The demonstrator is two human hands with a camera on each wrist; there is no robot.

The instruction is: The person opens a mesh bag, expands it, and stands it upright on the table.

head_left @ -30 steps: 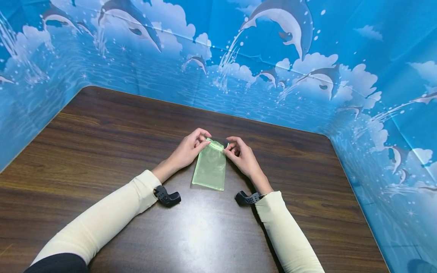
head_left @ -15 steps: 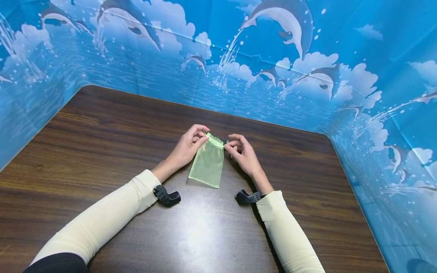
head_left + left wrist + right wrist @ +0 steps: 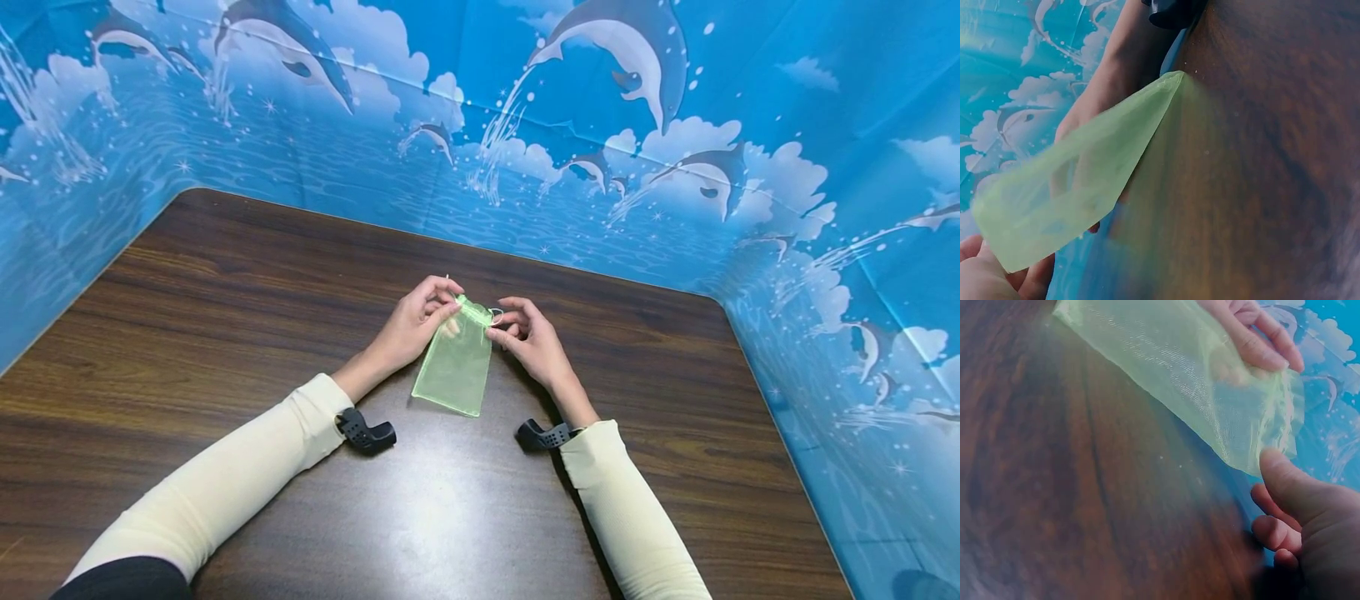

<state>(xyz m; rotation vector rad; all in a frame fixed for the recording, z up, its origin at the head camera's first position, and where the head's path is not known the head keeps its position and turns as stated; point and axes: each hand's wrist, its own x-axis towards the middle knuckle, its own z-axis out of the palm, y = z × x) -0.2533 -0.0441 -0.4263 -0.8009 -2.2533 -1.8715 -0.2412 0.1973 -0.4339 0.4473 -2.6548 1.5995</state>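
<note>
A see-through, pale green bag (image 3: 456, 371) is held between a person's two bare hands, over the middle of a dark wood-grain table (image 3: 300, 275). The left hand (image 3: 411, 321) pinches one corner of its gathered mouth, thumb close to fingertips; the right hand (image 3: 536, 343) pinches the opposite corner in a similarly narrow grip. The bag's flat bottom edge points toward the person; whether it touches the table is hard to tell. The head view shows a thin white cord (image 3: 497, 315) looped by the right hand. The right wrist view adds a closer look: the right thumb on the bag's edge, other fingers curled below, and the other hand's fingers showing through the sheer fabric. The left wrist view shows the bag slanting beside a greenish reflection. Behind the table hangs a blue cloth (image 3: 480, 50) printed with leaping dolphins
</note>
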